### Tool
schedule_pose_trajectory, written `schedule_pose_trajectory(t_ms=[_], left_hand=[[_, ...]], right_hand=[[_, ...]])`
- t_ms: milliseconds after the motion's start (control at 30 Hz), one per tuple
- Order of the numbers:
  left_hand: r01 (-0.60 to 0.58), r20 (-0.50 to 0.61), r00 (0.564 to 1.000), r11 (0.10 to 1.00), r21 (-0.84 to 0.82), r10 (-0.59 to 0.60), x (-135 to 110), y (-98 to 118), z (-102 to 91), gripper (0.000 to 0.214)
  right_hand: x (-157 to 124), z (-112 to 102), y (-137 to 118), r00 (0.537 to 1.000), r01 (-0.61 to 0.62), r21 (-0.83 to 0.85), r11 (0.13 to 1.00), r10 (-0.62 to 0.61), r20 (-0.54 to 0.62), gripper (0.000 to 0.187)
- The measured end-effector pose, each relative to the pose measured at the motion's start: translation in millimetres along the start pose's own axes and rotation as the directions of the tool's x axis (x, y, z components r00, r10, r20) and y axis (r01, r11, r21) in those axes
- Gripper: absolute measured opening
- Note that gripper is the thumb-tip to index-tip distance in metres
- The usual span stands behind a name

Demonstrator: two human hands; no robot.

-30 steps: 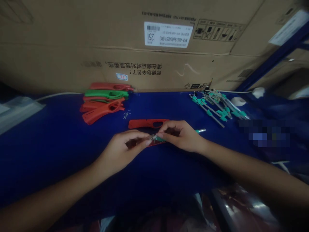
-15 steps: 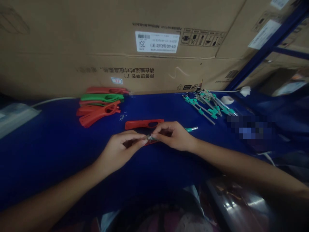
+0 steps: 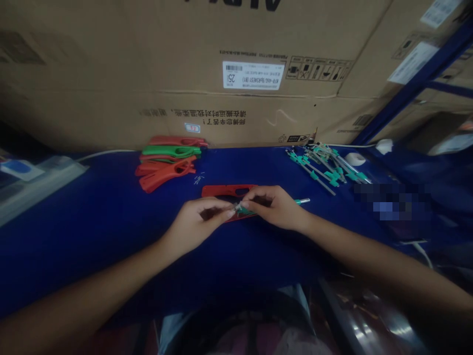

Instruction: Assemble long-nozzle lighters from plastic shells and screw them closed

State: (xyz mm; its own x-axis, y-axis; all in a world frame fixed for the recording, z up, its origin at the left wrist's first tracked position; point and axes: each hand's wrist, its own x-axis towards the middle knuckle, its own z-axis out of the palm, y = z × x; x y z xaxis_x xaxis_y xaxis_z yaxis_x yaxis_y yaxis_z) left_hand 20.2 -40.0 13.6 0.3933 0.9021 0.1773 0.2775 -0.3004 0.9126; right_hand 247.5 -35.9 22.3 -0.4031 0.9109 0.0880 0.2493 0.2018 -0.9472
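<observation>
Both hands meet over the middle of the blue table (image 3: 92, 222). My right hand (image 3: 275, 207) is closed round a thin metal rod with a teal plastic piece (image 3: 302, 201), whose tip sticks out to the right. My left hand (image 3: 197, 224) pinches the rod's other end with thumb and fingertips. A red plastic handle shell (image 3: 223, 190) lies on the table just behind the hands. Part of another red piece shows under the fingers.
A stack of red and green handle shells (image 3: 168, 160) sits at the back left, with a few small pins (image 3: 198, 177) beside it. A pile of teal-tipped metal rods (image 3: 325, 165) lies at the back right. Cardboard boxes (image 3: 221, 74) wall the table's far edge.
Both hands stay together on the rod with barely any movement. The view has shifted slightly, so everything sits a little differently in the picture.
</observation>
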Motion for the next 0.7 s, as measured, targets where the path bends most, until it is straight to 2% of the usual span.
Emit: schedule_pose_trajectory(t_ms=[167,300,467,567,633,700], left_hand=[[0.009,-0.009,1.000,1.000,-0.004,-0.009,-1,3,-1.4,0.021],[-0.005,-0.009,1.000,1.000,0.012,0.005,-2,1,-0.6,0.019],[-0.037,-0.010,0.999,0.999,0.030,0.037,-1,-4,1.8,0.016],[-0.021,-0.007,1.000,1.000,0.017,0.021,-2,-5,1.8,0.016],[-0.007,-0.008,1.000,1.000,0.012,0.007,-2,-5,1.2,0.017],[0.011,-0.019,1.000,1.000,0.018,-0.011,-3,-4,0.7,0.017]], right_hand=[[-1,-3,-7,1.000,-0.011,0.004,1.000,0.011,0.002,0.027],[-2,-2,-3,1.000,0.005,0.004,1.000,-0.005,-0.006,0.026],[1,1,3,0.999,0.043,-0.085,0.995,-0.044,-0.018,0.022],[-3,0,-9,0.995,0.094,-0.205,0.974,-0.094,0.009,0.019],[-14,-7,-20,0.988,0.146,-0.369,0.918,-0.154,0.007,0.018],[-35,-23,-25,0.964,0.126,-0.556,0.821,-0.233,-0.125,0.026]])
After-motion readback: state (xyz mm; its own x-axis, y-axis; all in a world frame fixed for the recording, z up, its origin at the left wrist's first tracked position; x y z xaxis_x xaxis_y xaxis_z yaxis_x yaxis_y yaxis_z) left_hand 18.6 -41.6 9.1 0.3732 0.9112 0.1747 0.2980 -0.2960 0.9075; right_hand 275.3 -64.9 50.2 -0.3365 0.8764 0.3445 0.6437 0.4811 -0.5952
